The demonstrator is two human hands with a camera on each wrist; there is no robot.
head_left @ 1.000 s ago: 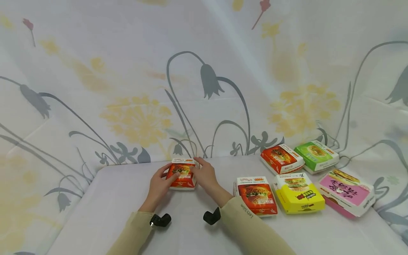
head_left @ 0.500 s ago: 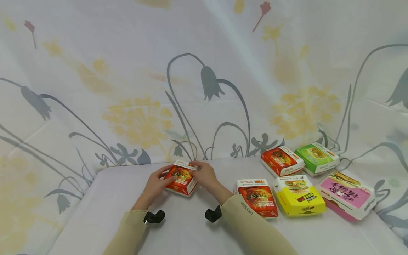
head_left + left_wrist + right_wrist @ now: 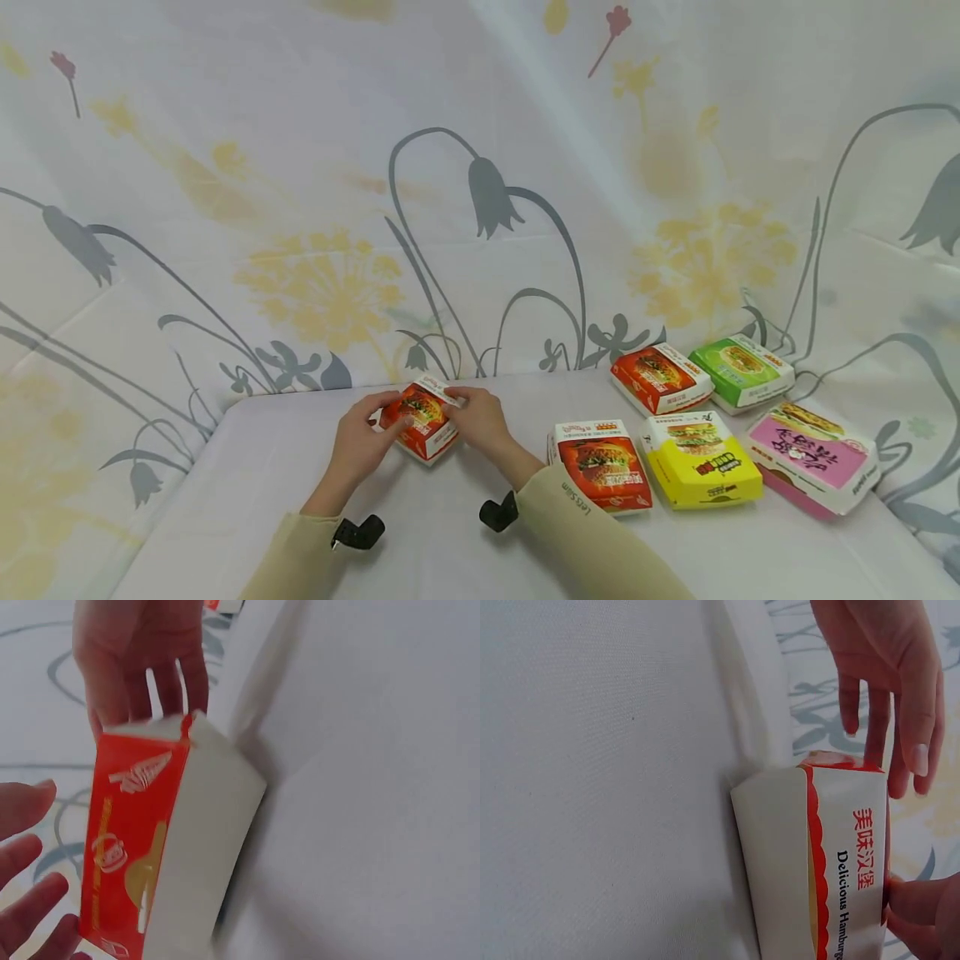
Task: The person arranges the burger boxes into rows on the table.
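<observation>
held red box (image 3: 422,417): rotated clockwise in head view over the last second, one corner ended up pointing at frame bottom
left hand (image 3: 360,435): shifted toward lower left
right hand (image 3: 478,417): dropped slightly lower

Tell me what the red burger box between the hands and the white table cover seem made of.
The red burger box looks like thin printed paperboard, perhaps lightly coated: flat folded panels, crisp edges. The white table cover looks like matte woven cloth, judging by its fine grain and soft fold; the fibre is unclear.
</observation>
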